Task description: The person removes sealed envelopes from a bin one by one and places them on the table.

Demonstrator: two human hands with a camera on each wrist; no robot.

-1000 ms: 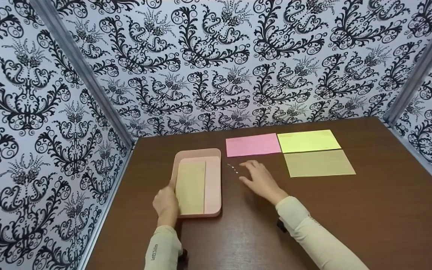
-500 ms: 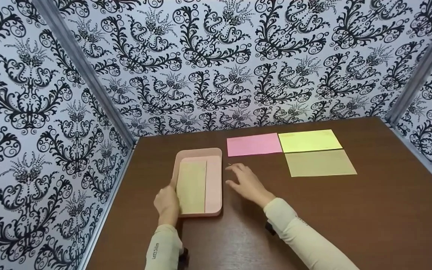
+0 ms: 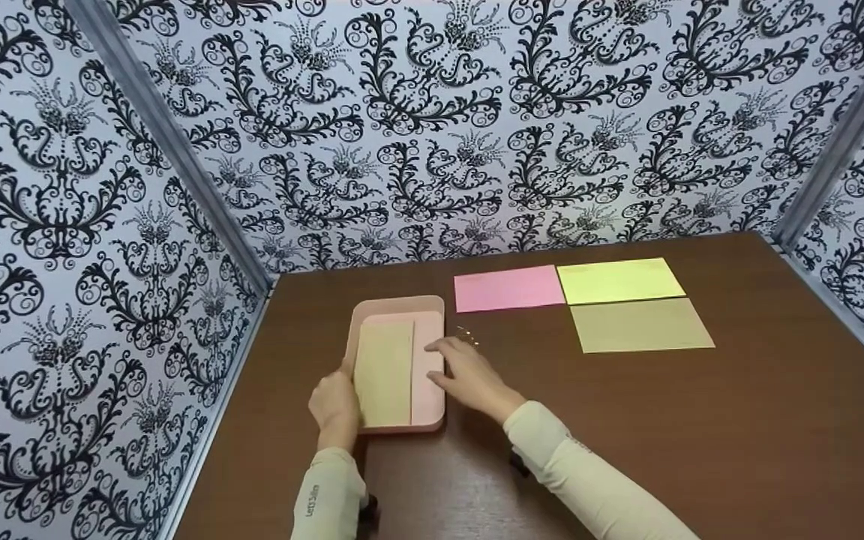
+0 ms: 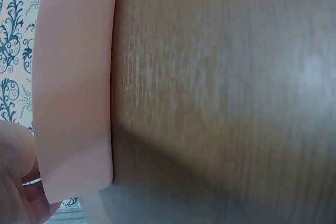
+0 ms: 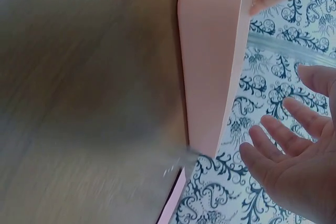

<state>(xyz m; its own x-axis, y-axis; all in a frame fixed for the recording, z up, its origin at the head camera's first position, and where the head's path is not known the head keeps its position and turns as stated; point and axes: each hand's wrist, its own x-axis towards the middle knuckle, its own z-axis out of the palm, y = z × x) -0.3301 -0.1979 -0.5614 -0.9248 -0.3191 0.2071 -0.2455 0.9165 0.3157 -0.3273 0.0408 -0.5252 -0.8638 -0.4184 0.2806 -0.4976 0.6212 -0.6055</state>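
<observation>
My left hand (image 3: 334, 403) grips the left wall of a shallow pink tray (image 3: 429, 405); in the left wrist view, its fingers curl at the tray's (image 4: 73, 93) corner. Inside the tray, along its left side, lies a pale tan rectangular sheet (image 3: 385, 375), perhaps paper. My right hand (image 3: 475, 379) reaches over the tray's right rim with fingers spread and nothing between them. The right wrist view shows this hand (image 5: 299, 161) open, apart from the tray (image 5: 210, 56). Beside the right rim, a small clear object (image 3: 468, 335) shows only as glints; its kind cannot be told.
On the brown table (image 3: 762, 420), a pink sheet (image 3: 508, 289), a bright yellow sheet (image 3: 619, 281) and a tan sheet (image 3: 642, 325) lie flat at the back right. Patterned walls (image 3: 432, 135) close off the back and sides.
My right hand has moved left, from the table beside the tray to over its right rim. The left hand stays on the tray, and the sheets lie as before.
</observation>
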